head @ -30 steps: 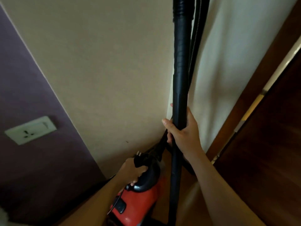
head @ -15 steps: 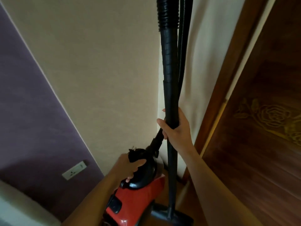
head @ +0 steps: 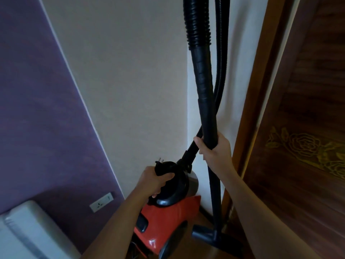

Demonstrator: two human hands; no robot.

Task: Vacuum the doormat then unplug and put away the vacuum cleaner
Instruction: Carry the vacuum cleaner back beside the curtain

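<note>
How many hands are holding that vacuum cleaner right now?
2. The left hand grips the black handle atop the red body. The right hand grips the upright black wand beside the door frame. Both hands are in plain view.

Wall socket on purple wall; carved wooden door

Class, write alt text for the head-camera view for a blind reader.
A person's left hand grips the black handle of the red vacuum cleaner together with its plug, while the right hand holds the upright black wand, in a wall corner beside a wooden door.
</note>
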